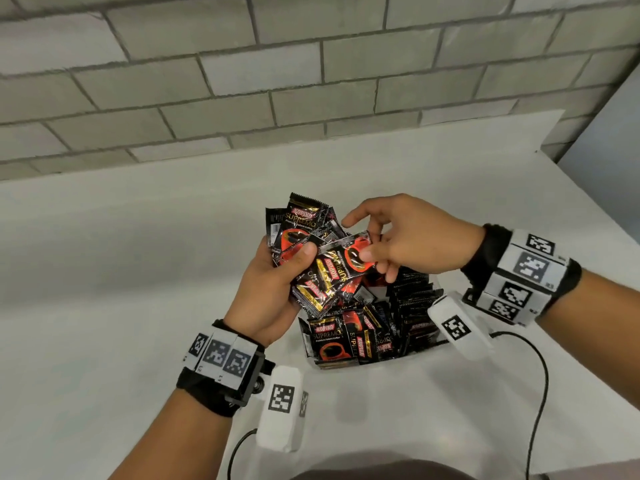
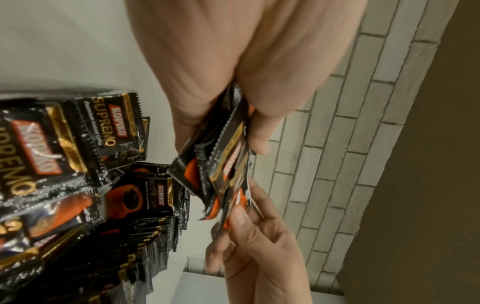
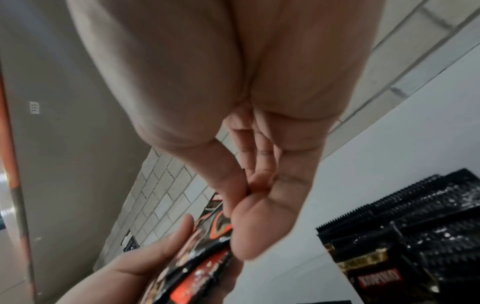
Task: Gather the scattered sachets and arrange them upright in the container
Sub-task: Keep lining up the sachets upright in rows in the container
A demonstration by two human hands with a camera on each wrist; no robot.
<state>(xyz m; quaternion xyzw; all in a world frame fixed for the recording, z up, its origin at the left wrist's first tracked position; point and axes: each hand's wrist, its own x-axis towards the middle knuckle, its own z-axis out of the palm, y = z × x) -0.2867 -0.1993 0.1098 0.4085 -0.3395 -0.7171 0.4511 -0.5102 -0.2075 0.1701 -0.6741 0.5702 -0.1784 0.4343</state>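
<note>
Two hands show in the head view: the left hand [image 1: 273, 289] at centre and the right hand [image 1: 412, 237] right of centre. One clear container [image 1: 433, 344] sits at lower centre. The sachets [image 1: 332, 271], in the hands and the container, overlap too much to count. Two wrist bands [image 1: 221, 355] carry square markers.

Sachets above the container, on the desk

A bunch of sachets [image 1: 304, 251] sits between both hands, above the container [image 1: 374, 336] standing on the desk [image 1: 138, 271].

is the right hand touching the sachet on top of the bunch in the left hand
Touching. In the head view the right hand pinches the top sachet with its thumb across the red cup print, while the left hand grips the bunch.
</note>
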